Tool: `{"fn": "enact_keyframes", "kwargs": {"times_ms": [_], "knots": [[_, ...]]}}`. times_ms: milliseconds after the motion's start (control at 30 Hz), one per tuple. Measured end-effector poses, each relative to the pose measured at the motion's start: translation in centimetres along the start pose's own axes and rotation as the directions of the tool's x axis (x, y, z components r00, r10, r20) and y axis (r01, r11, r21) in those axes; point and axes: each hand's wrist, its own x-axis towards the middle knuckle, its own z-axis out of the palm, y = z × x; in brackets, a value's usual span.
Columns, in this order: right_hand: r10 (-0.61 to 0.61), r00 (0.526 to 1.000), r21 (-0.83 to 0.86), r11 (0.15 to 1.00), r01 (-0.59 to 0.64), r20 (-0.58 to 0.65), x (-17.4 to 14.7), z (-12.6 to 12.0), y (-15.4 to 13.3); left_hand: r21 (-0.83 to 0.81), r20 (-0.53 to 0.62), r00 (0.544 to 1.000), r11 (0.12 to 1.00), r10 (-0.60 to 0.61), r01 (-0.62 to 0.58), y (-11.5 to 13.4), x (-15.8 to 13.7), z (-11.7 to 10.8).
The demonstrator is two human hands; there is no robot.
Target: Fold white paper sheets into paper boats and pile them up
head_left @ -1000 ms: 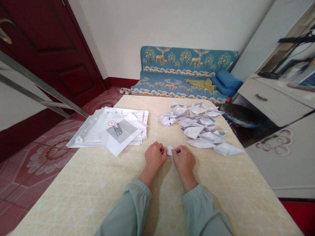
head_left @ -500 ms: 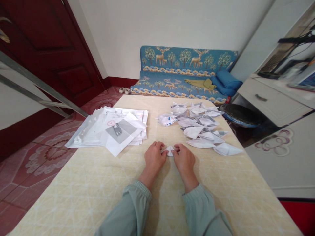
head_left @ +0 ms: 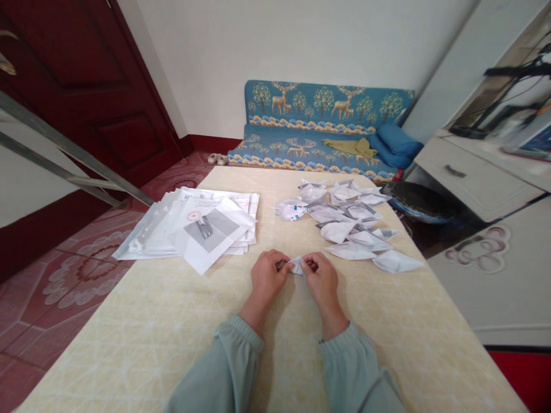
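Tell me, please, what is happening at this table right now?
A person is folding a small piece of white paper, pinching it between the left hand and right hand on the table. Folded paper shapes lie to the right, and a stack of flat sheets to the left.

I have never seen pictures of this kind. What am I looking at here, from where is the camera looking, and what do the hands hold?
There is no machine here. The camera sits on a person's head and looks forward and down, so you see that person's own two arms in pale green sleeves. The left hand and the right hand pinch a small folded white paper piece between their fingertips, just above a yellowish table. To the left lies a stack of printed sheets. To the right lies a heap of folded paper shapes, with a crumpled paper beside it. Behind the table stands a blue sofa with deer pattern.
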Motion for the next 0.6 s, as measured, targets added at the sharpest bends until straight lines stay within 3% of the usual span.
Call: {"fn": "enact_keyframes", "kwargs": {"times_ms": [133, 267, 600], "knots": [[-0.089, 0.995, 0.216, 0.972, 0.096, -0.042, 0.2, 0.3, 0.3, -0.244, 0.032, 0.995, 0.965, -0.095, 0.1, -0.9, 0.0, 0.5], [-0.054, 0.998, 0.334, 0.941, 0.047, 0.012, 0.2, 0.3, 0.3, -0.417, 0.009, 0.997, 0.906, -0.081, 0.078, -1.4, 0.1, 0.8], [-0.118, 0.992, 0.434, 0.896, 0.09, 0.038, 0.4, -0.4, -0.5, -0.516, 0.023, 1.0, 0.857, 0.011, 0.002, -1.0, 0.3, 0.3]]}}
